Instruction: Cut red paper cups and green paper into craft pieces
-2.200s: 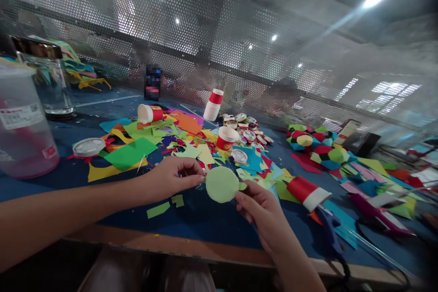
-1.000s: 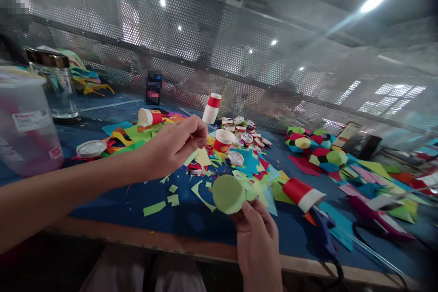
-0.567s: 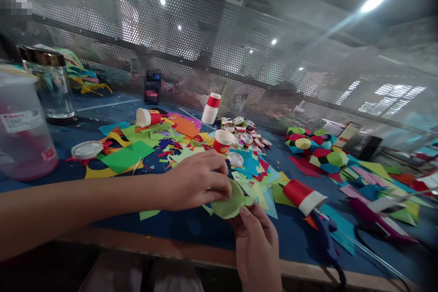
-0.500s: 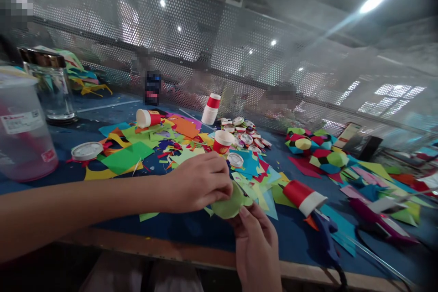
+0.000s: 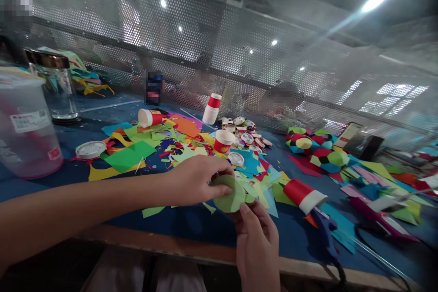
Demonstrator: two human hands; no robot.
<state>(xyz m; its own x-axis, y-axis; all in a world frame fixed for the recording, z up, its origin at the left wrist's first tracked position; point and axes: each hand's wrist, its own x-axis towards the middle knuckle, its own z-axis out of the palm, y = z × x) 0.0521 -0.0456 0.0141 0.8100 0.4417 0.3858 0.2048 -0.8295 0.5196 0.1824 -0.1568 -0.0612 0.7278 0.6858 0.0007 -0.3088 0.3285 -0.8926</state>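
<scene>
Over the blue-topped, brown-edged table (image 5: 191, 230), let your left hand (image 5: 193, 180) and right hand (image 5: 258, 237) press evenly, as the pale-green round paper disc (image 5: 226, 203) between them would likely crease under a hard pinch; left lies level, thumb in front, fingers behind, clamped on its upper left, right stands upright below, pinching its lower right edge beside the small green paper tab (image 5: 249, 197)

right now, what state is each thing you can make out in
Left hand: pinching
Right hand: pinching
Green paper disc: held by both
Cup stack: mouth down
Leftmost red cup: on its side
Middle red cup: upright, open
Rightmost red cup: tilted
Glass jar: upright, lid on
Blue corded tool: on or off, can't tell
</scene>
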